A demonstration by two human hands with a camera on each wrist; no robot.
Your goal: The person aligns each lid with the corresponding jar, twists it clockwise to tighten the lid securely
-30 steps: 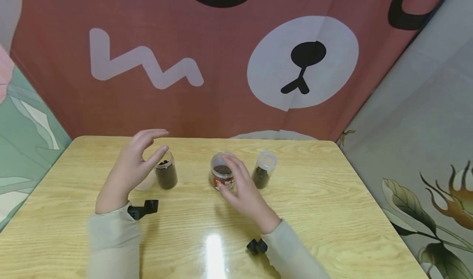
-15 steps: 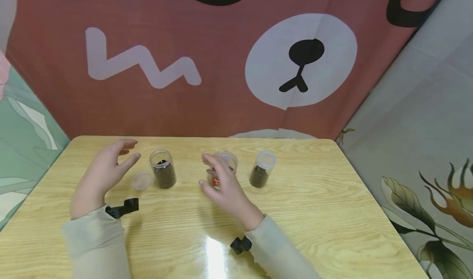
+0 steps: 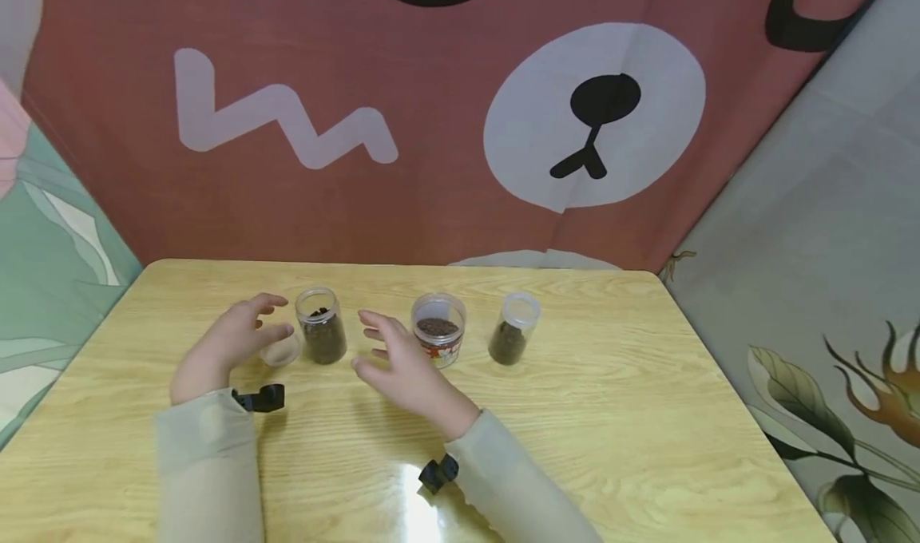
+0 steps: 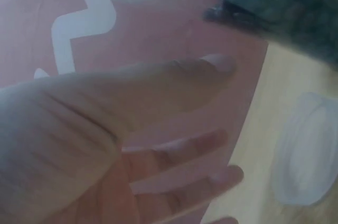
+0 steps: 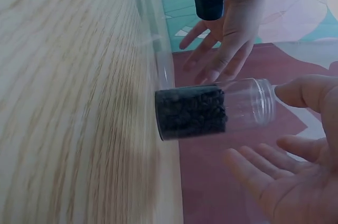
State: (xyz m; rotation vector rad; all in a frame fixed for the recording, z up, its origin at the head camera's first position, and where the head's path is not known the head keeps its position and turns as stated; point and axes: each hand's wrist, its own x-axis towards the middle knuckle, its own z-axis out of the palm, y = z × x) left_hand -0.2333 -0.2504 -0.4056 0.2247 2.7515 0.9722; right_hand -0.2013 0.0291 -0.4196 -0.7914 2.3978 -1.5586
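Observation:
An uncapped clear jar (image 3: 324,343), partly filled with dark pieces, stands upright between my two hands. My left hand (image 3: 231,342) hovers beside it, fingers loosely bent and apart from the jar. Close below those fingers lies a pale round lid (image 3: 279,353), which also shows as a translucent lid (image 4: 307,150) in the left wrist view. My right hand (image 3: 406,369) is held to the right of the jar, thumb and fingers spread. In the right wrist view the right hand (image 5: 296,171) faces the jar (image 5: 195,110) with nothing gripped.
A wider jar (image 3: 439,331) with brown bits and a red label stands behind my right hand, its top uncovered. Farther right is a capped clear jar (image 3: 512,335) with dark contents. The wooden table (image 3: 647,415) meets a printed cloth (image 3: 446,208) at its back edge.
My right hand has moved left from the labelled jar towards the uncapped jar. My left hand has drawn back leftwards from the uncapped jar, then lowered near the lid.

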